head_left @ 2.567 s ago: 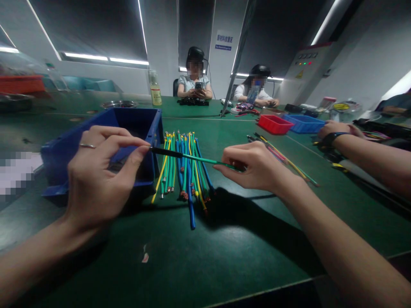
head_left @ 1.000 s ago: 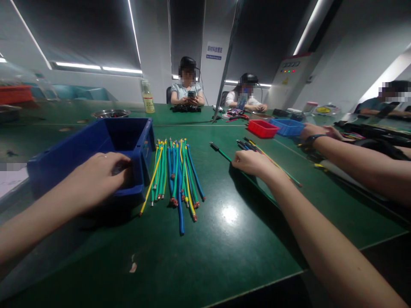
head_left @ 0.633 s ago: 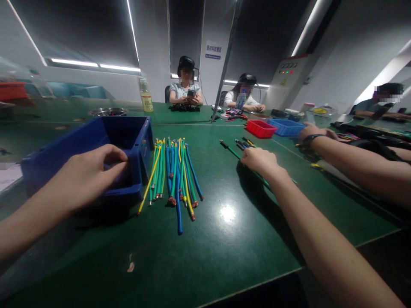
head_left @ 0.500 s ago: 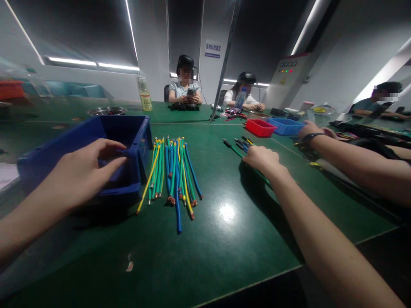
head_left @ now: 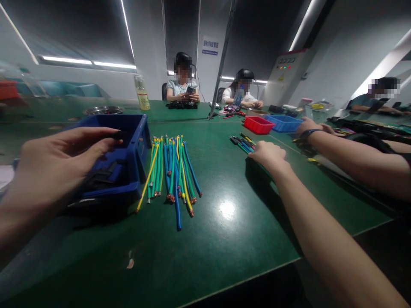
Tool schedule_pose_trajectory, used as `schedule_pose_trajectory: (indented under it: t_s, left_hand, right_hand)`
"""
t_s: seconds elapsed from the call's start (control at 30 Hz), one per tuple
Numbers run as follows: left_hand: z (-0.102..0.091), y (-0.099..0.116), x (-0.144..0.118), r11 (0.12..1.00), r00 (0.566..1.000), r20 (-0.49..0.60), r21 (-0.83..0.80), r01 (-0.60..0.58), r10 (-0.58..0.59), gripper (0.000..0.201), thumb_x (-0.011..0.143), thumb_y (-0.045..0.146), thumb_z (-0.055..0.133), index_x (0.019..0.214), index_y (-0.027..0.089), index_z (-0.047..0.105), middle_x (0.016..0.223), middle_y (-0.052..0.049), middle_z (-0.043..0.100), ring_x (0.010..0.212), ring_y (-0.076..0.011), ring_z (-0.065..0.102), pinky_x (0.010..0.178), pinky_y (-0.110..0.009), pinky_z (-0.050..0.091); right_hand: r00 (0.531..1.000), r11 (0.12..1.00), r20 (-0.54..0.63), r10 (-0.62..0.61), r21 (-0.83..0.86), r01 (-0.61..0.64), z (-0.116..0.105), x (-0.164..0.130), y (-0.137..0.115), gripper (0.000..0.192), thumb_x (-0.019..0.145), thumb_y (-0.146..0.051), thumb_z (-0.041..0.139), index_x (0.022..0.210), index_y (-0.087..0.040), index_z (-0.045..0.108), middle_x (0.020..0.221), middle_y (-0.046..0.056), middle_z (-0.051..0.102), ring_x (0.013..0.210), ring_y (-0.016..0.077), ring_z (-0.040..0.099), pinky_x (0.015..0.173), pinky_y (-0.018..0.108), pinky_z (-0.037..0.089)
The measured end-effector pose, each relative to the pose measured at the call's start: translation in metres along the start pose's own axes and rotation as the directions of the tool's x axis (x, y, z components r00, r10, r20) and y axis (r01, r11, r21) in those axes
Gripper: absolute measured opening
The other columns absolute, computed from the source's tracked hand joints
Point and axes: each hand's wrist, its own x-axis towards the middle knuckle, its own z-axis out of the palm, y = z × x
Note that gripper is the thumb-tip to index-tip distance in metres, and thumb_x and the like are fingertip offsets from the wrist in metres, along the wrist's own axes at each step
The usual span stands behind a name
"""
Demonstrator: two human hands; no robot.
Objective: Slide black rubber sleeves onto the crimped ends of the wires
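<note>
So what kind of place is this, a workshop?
Probably a small wiring-assembly workshop: cut green, blue and yellow wires lie in rows on a long green worktable, parts sit in a blue bin, and an electrical control cabinet stands behind.

Dim room lit by ceiling strip lights [head_left: 86, 63]; glare spot on the green worktop [head_left: 227, 209]; wide-angle bending at edges; near left hand [head_left: 54, 164] blurred.

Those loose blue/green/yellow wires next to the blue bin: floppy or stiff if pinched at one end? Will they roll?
The wires lie nearly straight and parallel on the green table, so they probably hold shape with only mild droop. They are thin and round, so likely light and apt to roll when nudged. The bare copper-coloured ends may snag neighbours. The left hand over the blue bin pinches something small and black.
</note>
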Motion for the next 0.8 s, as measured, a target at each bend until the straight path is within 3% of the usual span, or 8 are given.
schedule_pose_trajectory:
  t_s: [0.1,0.2,0.33,0.4,0.47,0.5,0.67,0.8]
  left_hand:
    - [0.006,0.011,-0.011,0.995,0.997,-0.073,-0.091,-0.028,0.022,0.036,0.08,0.051,0.059,0.111,0.034,0.065,0.101,0.004,0.071,0.083,-0.0187,0.069,0.068,-0.029,0.056]
    - [0.01,0.013,-0.015,0.974,0.973,-0.061,-0.04,-0.225,0.222,0.03,0.083,0.045,0.058,0.11,0.036,0.064,0.104,0.004,0.068,0.087,-0.019,0.065,0.072,-0.031,0.053]
    - [0.013,0.007,-0.014,0.852,0.851,-0.048,0.048,-0.522,0.524,0.024,0.086,0.035,0.057,0.108,0.031,0.064,0.113,0.001,0.061,0.107,-0.0202,0.057,0.097,-0.036,0.043]
    - [0.014,0.005,-0.013,0.834,0.833,-0.066,0.097,-0.542,0.549,0.026,0.085,0.034,0.058,0.11,0.03,0.064,0.112,-0.001,0.058,0.105,-0.0206,0.056,0.096,-0.037,0.043]
    - [0.015,0.004,-0.012,0.837,0.835,-0.083,0.118,-0.534,0.544,0.027,0.085,0.034,0.058,0.111,0.029,0.064,0.109,-0.002,0.057,0.103,-0.0205,0.056,0.094,-0.036,0.044]
    - [0.015,0.004,-0.012,0.838,0.836,-0.082,0.119,-0.533,0.543,0.027,0.085,0.034,0.058,0.111,0.03,0.064,0.107,-0.001,0.056,0.101,-0.0204,0.056,0.092,-0.036,0.044]
    - [0.016,0.004,-0.013,0.812,0.814,-0.046,0.119,-0.571,0.579,0.027,0.085,0.034,0.058,0.111,0.033,0.063,0.105,0.0,0.056,0.097,-0.02,0.057,0.089,-0.036,0.045]
    - [0.017,0.005,-0.015,0.802,0.805,-0.044,0.136,-0.582,0.591,0.026,0.085,0.034,0.058,0.11,0.031,0.064,0.104,-0.001,0.057,0.096,-0.0207,0.056,0.087,-0.037,0.044]
  right_hand:
    - [0.991,0.993,-0.069,-0.112,0.036,0.115,-0.003,-0.006,-0.008,0.031,0.082,-0.031,0.054,0.103,-0.012,0.066,0.105,0.022,0.065,0.098,0.0349,0.063,0.075,0.041,0.047]
    - [0.917,0.915,-0.13,-0.378,0.097,0.391,-0.005,-0.022,-0.031,0.032,0.089,-0.035,0.046,0.107,-0.017,0.065,0.106,0.014,0.067,0.099,0.0268,0.062,0.081,0.037,0.046]
    - [0.634,0.615,-0.181,-0.752,0.154,0.774,0.003,-0.051,-0.069,0.038,0.093,-0.035,0.047,0.13,-0.029,0.053,0.133,0.001,0.056,0.12,0.0145,0.049,0.105,0.03,0.033]
    - [0.443,0.408,-0.208,-0.872,0.191,0.893,0.01,-0.06,-0.081,0.043,0.097,-0.033,0.039,0.138,-0.027,0.045,0.143,0.004,0.046,0.129,0.0158,0.043,0.109,0.035,0.029]
    - [0.346,0.297,-0.209,-0.915,0.235,0.926,0.017,-0.062,-0.087,0.045,0.099,-0.034,0.034,0.14,-0.021,0.044,0.148,0.009,0.04,0.134,0.0189,0.038,0.11,0.038,0.029]
    - [0.339,0.284,-0.198,-0.92,0.258,0.923,0.019,-0.062,-0.087,0.046,0.099,-0.035,0.033,0.14,-0.019,0.044,0.148,0.01,0.039,0.135,0.0193,0.037,0.11,0.038,0.03]
    - [0.42,0.365,-0.149,-0.895,0.294,0.883,0.018,-0.054,-0.081,0.044,0.098,-0.04,0.034,0.132,-0.018,0.054,0.14,0.007,0.051,0.13,0.015,0.044,0.106,0.027,0.036]
    - [0.55,0.514,-0.146,-0.822,0.226,0.828,0.011,-0.051,-0.076,0.035,0.094,-0.041,0.045,0.109,-0.018,0.067,0.115,0.009,0.066,0.106,0.0212,0.061,0.089,0.03,0.045]
